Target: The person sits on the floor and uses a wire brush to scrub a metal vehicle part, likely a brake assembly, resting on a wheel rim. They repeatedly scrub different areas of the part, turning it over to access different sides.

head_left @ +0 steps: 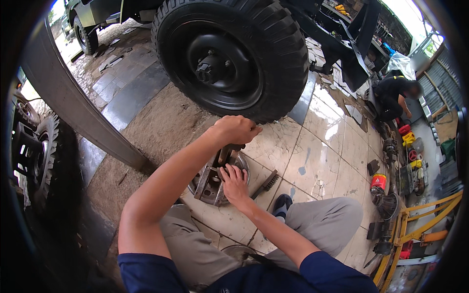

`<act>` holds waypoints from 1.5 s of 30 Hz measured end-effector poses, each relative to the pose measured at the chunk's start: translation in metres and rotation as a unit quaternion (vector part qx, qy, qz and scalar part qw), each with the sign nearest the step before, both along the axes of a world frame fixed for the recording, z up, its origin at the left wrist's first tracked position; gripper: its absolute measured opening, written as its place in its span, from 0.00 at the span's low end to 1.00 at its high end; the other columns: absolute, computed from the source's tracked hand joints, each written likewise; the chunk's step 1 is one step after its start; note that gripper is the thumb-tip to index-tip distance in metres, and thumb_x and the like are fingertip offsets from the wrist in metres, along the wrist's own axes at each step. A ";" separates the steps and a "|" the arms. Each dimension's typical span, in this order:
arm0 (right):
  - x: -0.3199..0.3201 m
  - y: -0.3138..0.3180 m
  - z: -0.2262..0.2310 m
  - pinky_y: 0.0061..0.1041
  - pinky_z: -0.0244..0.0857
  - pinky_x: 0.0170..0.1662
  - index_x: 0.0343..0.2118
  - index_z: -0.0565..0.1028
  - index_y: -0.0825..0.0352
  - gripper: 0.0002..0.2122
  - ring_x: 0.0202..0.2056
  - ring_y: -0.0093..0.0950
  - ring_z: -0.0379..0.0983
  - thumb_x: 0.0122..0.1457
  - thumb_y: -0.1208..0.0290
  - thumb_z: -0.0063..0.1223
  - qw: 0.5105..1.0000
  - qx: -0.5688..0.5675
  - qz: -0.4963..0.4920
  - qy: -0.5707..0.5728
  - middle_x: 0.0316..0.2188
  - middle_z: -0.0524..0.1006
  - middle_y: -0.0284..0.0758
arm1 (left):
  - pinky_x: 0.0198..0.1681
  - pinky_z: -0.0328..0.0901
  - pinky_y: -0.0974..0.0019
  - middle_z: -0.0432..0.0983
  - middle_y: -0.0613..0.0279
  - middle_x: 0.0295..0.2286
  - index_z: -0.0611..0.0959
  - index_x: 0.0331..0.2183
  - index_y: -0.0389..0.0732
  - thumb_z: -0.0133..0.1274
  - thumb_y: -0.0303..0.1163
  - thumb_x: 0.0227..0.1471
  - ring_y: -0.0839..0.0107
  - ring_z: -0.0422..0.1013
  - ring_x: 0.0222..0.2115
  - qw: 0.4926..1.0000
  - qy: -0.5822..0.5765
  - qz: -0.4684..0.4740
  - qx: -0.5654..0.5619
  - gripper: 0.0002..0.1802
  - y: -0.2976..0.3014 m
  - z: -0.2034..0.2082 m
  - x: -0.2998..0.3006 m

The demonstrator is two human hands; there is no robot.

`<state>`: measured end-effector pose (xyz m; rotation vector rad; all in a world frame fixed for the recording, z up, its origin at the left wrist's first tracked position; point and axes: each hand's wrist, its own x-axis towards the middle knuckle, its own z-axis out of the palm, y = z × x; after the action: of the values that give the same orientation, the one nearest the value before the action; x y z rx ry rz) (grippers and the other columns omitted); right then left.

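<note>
My left hand [238, 130] is closed in a fist above a worn metal bracket [211, 188]. What the fist holds is mostly hidden; a dark brownish piece [225, 155] shows just below it. Lower down, my right hand [235, 184] has its fingers bent over the bracket's upper edge, gripping it. The bracket has holes in it and rests on a round metal piece [243, 162] on the floor between my legs. Beside my right hand, a wire brush [266, 184] with dark bristles lies on the tiles.
A large black vehicle wheel [229, 63] stands directly ahead. A grey post [88, 97] slants down at left, near sandy dirt [156, 115]. At right are a yellow metal frame [403, 229], a red can [378, 181] and vehicle parts. Another person [394, 96] crouches at far right.
</note>
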<state>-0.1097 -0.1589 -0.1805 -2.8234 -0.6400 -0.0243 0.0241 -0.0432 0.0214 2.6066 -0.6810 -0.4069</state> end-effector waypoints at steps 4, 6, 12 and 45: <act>0.001 -0.008 -0.003 0.49 0.46 0.65 0.62 0.65 0.59 0.28 0.64 0.35 0.52 0.57 0.68 0.55 0.999 -0.011 0.044 -0.011 0.62 0.61 0.36 | 0.53 0.67 0.52 0.81 0.48 0.39 0.83 0.47 0.46 0.38 0.58 0.63 0.49 0.75 0.46 1.000 -0.001 0.001 -0.005 0.31 0.002 0.005 -0.002; 0.002 -0.015 -0.004 0.49 0.46 0.65 0.62 0.65 0.59 0.28 0.65 0.34 0.52 0.56 0.68 0.55 0.999 -0.004 0.028 -0.022 0.63 0.61 0.36 | 0.55 0.66 0.54 0.80 0.47 0.42 0.82 0.50 0.46 0.39 0.61 0.61 0.50 0.74 0.48 0.999 0.036 -0.026 0.012 0.33 0.003 0.015 -0.003; -0.016 -0.020 -0.008 0.42 0.48 0.65 0.60 0.68 0.58 0.26 0.66 0.34 0.52 0.56 0.70 0.56 0.995 0.046 0.078 -0.048 0.63 0.60 0.36 | 0.57 0.65 0.55 0.78 0.50 0.47 0.77 0.54 0.44 0.41 0.66 0.58 0.51 0.72 0.51 0.994 0.051 -0.050 0.085 0.39 0.016 0.026 0.004; -0.002 -0.030 -0.018 0.43 0.47 0.66 0.57 0.73 0.56 0.18 0.65 0.34 0.54 0.64 0.63 0.49 0.990 0.113 0.036 -0.072 0.62 0.64 0.34 | 0.55 0.66 0.56 0.76 0.58 0.51 0.77 0.54 0.48 0.44 0.62 0.57 0.57 0.72 0.52 0.927 0.138 -0.020 0.349 0.34 0.102 -0.108 -0.024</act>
<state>-0.1113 -0.1892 -0.1984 -2.5952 -0.7216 -0.2711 0.0000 0.0591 -0.0869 3.0798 -0.5570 -1.1923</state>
